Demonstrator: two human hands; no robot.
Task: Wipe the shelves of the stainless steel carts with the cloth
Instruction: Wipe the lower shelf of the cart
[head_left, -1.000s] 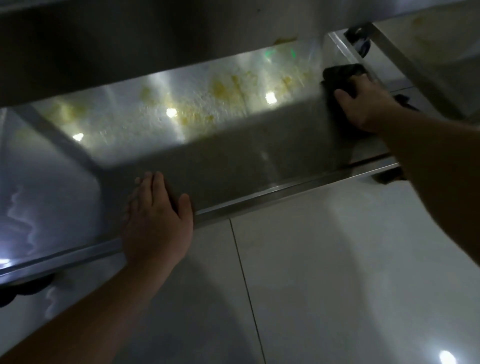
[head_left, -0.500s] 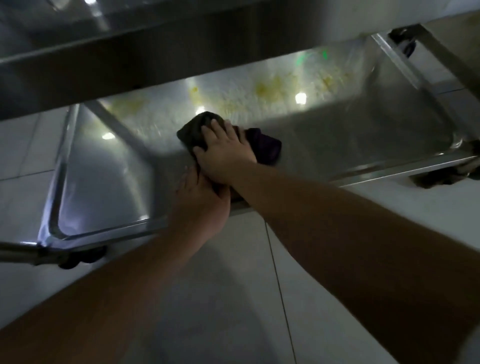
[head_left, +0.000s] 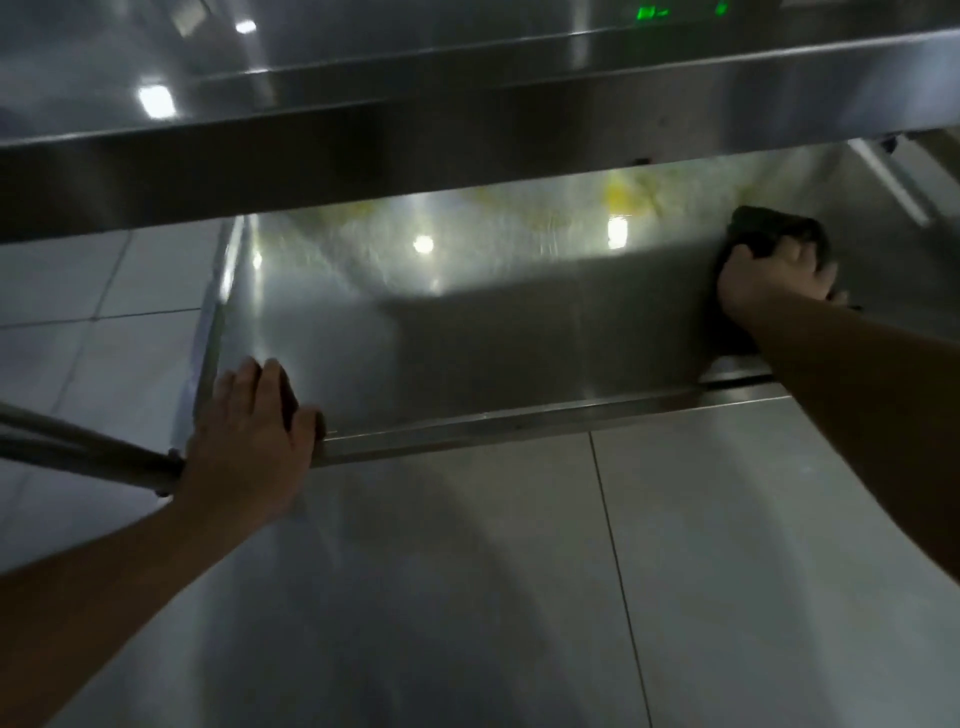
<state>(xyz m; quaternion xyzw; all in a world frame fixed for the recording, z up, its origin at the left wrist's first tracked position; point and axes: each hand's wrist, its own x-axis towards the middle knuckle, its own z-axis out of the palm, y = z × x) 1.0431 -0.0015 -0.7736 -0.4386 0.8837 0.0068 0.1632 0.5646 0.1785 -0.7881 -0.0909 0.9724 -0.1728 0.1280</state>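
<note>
Item 1, far left: a cart frame tube (head_left: 78, 447) meeting the lower shelf's near-left corner.

Item 2: left hand (head_left: 249, 436), laid flat over the near edge at that corner, fingers (head_left: 260, 376) nearly straight on the steel, thumb along the rim. It holds nothing; judged to be steadying the cart.

Item 3: lower shelf (head_left: 493, 332), stainless steel, reflective, with a raised rim. Yellowish stains (head_left: 623, 195) lie along the far edge, right of centre, partly hidden under the upper shelf (head_left: 467, 135).

Item 4: dark cloth (head_left: 769, 234), bunched, lying on the lower shelf near its right edge, just beside the stains.

Item 5: right hand (head_left: 774, 280), curled over the cloth and pressing it down; the fingers grip its near part.

Item 6: tiled floor (head_left: 519, 571), below and around.

Step in hand: wiping the lower shelf, right end. The next move likely calls for carrying the cloth toward the far edge, with firm pressure across the stains.
</note>
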